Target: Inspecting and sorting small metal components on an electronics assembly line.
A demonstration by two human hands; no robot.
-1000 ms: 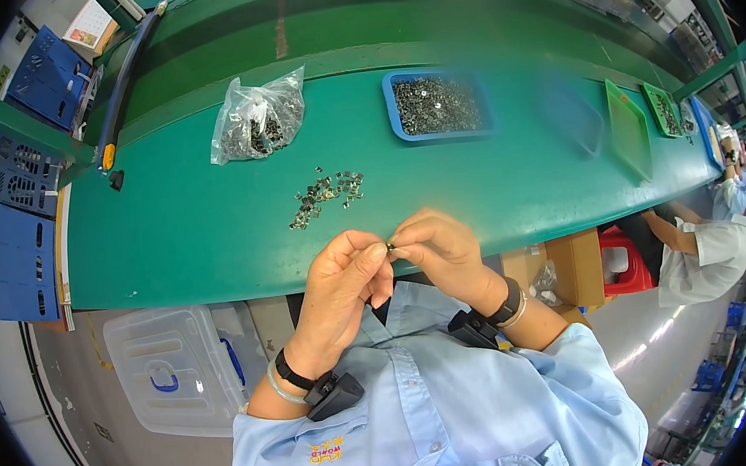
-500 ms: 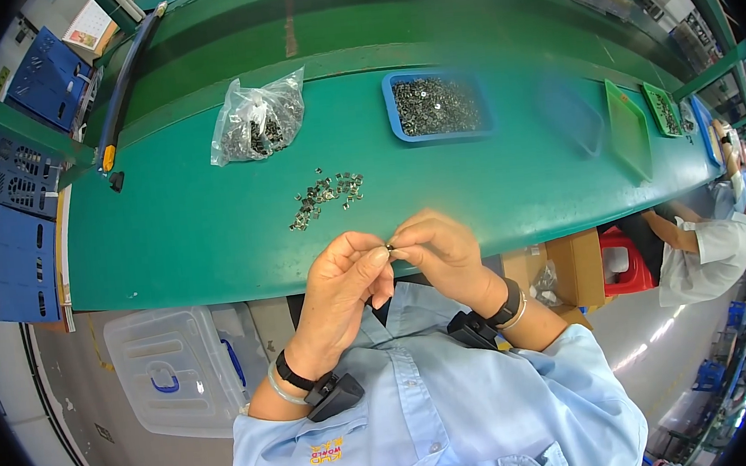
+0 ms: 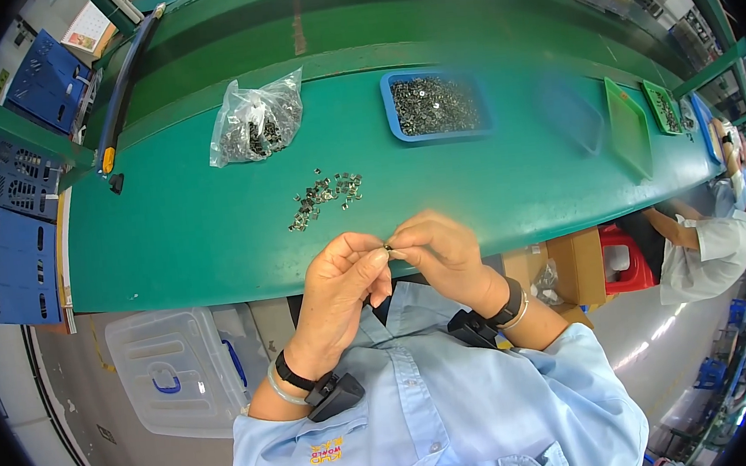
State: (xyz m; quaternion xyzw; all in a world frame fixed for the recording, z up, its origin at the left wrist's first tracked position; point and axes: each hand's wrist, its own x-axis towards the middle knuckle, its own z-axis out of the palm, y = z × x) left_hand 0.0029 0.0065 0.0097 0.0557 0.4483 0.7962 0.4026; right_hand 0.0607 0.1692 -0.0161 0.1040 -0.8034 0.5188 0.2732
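Over the near edge of the green table (image 3: 214, 247), my left hand (image 3: 347, 275) and my right hand (image 3: 438, 249) meet fingertip to fingertip. Both pinch one small dark metal part (image 3: 387, 247), mostly covered by the fingers, so its exact shape is hidden. Just beyond my hands lies a loose pile of small shiny metal pieces (image 3: 324, 198). Farther back on the left sits a clear plastic bag (image 3: 258, 119) partly filled with similar metal pieces. A blue tray (image 3: 395, 133) full of small metal parts stands at the back, beyond my right hand.
Green trays (image 3: 628, 131) and a faint blue tray (image 3: 578, 122) rest at the right. Below the table are a lidded clear storage box (image 3: 172, 370), an open cardboard box (image 3: 577, 268) and a red stool (image 3: 629, 264). Another person (image 3: 707, 252) sits at the far right.
Hardly anything differs. Both hands keep their pinch on the small metal part, with only a tiny shift of the fingers; the pile, bag and trays stay put.
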